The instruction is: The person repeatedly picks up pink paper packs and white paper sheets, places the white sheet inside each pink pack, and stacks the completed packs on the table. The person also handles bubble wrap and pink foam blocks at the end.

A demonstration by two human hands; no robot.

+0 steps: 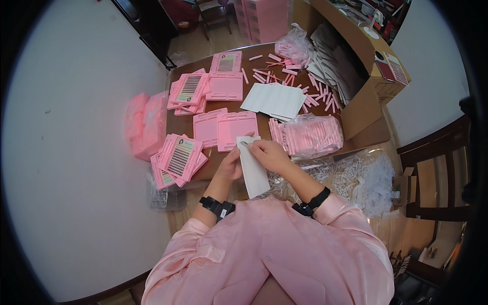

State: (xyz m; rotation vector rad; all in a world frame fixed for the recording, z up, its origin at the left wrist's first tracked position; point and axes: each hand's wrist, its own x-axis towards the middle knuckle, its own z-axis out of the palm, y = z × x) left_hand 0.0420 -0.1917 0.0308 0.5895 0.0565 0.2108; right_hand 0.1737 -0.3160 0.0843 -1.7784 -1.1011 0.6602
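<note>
White card [255,175]: dial centre, clamped in your left hand [232,165]; right hand [269,154] pinching its top.
Filled lash trays [181,157]: nine and eleven o'clock, seemingly done.
Bare pink trays [238,127]: eleven o'clock, apparently unfinished.

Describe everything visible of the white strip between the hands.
The white strip is long, narrow and matte, apparently paper or thin card. It slants, far end leftward, near end pointing toward the pink shirt. The left hand holds its left edge; the right hand is at its far end, beside a small dark item too small to identify.
</note>
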